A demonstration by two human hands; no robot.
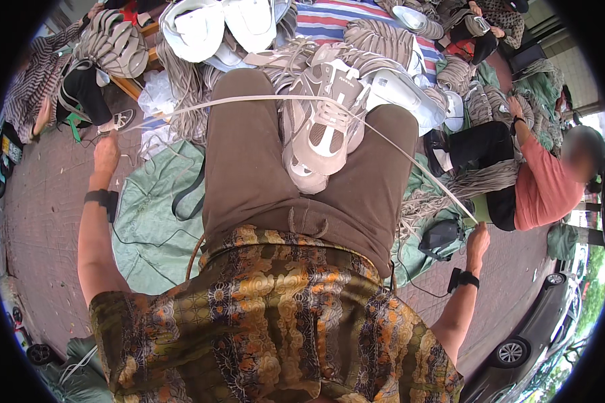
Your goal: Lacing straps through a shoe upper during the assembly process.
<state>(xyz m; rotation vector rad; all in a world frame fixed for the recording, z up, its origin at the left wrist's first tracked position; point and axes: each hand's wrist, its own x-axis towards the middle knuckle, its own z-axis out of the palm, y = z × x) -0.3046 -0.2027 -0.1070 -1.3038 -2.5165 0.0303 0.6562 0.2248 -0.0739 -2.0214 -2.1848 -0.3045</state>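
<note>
A beige and white sneaker upper (330, 126), threaded with a lace, rests between my knees with its toe toward me. My left hand (106, 153), far out to the left, pinches one end of the light-coloured shoelace (242, 99). Out to the right, my right hand (478, 244) is closed on the other end. Both lengths of lace run taut from the upper's eyelets to my hands. Beneath the front upper, another similar upper (308, 181) shows partly.
Stacks of uppers (376, 40) and white shoe forms (193, 30) lie ahead on a striped sheet (322, 23). Green sacking (156, 215) spreads beside my legs. A black pouch (442, 236) lies right. Co-workers sit on both sides, one in a coral shirt (551, 185). A car (527, 336) stands behind right.
</note>
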